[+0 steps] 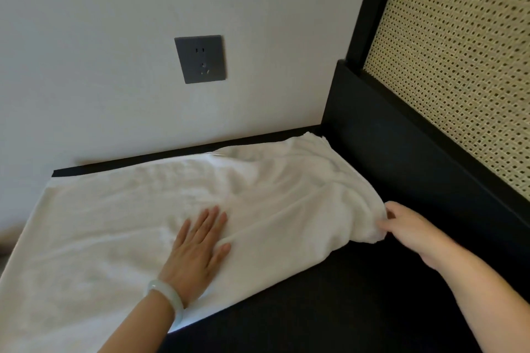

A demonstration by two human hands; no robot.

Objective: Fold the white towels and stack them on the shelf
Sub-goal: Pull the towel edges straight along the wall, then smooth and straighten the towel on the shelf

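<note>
Towel (pixel 137 218) is spread over the dark surface (pixel 329 309), left hand (pixel 195 252) pressing flat-fingered to pin it while right hand (pixel 407 226) pinches the bunched right corner, probably to pull wrinkles out before folding.

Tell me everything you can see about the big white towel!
The white towel looks soft and fluffy, like terry cloth. It lies spread out on a dark surface, mostly flat, with wrinkles toward its far right end. The left hand presses flat on its middle. The right hand pinches its bunched right edge.
</note>
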